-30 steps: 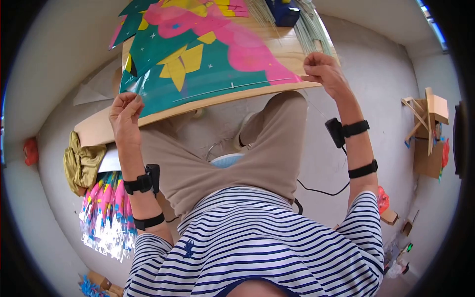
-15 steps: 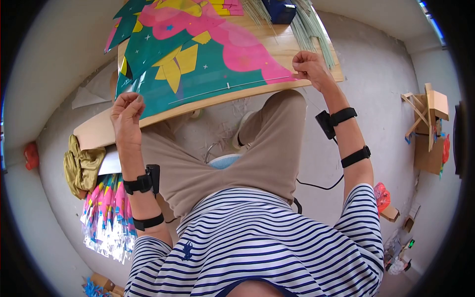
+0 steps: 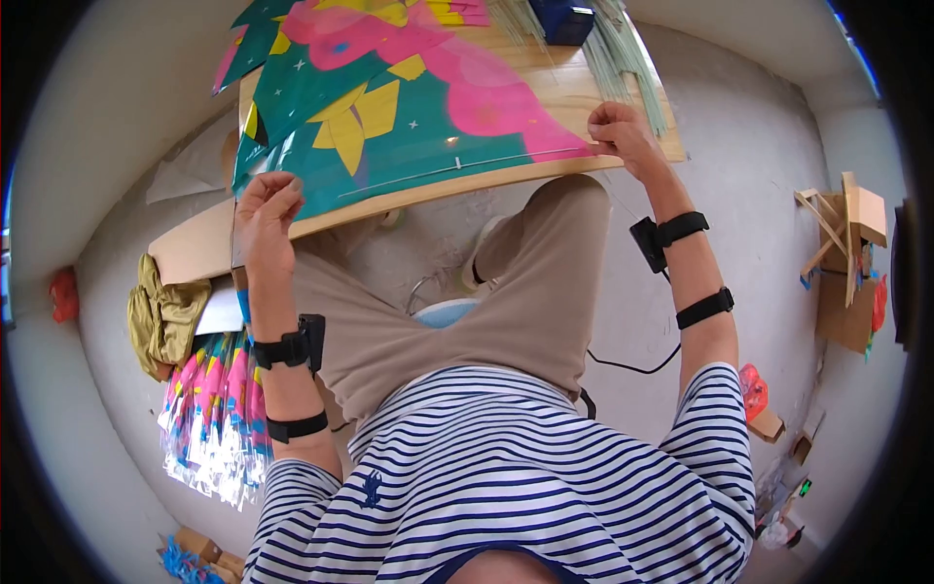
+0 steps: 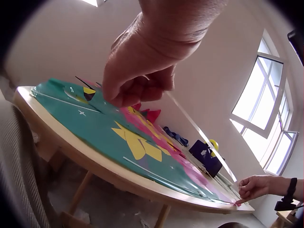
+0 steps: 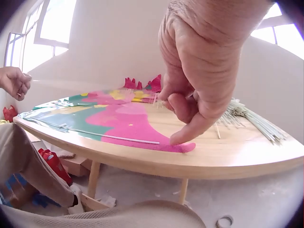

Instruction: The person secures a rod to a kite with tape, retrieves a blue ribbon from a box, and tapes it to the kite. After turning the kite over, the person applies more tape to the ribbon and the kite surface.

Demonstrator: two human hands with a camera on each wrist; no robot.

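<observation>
Strip [image 4: 195, 125] stretches between my left hand [image 3: 269, 222] and right hand [image 3: 628, 143], fingers [image 5: 189, 133] of both pinched closed on its ends, presumably to hold it straight above the sheet [image 3: 423, 107].

On my head feed the room looks evenly bright, with soft shadows; black corners ring the fisheye circle, and walls bow near its rim. White glare blows out the hanging plastic strips [image 3: 209, 443] and streaks the printed sheet [image 3: 418, 161]. My wrist feeds look hazier and softer, their corners dark. Daylight enters through windows [image 4: 259, 92], overexposed to white in both. Against it, the left hand [image 4: 147, 57] sits partly in shade; the counter [image 5: 199, 164] edge curves with lens distortion.
</observation>
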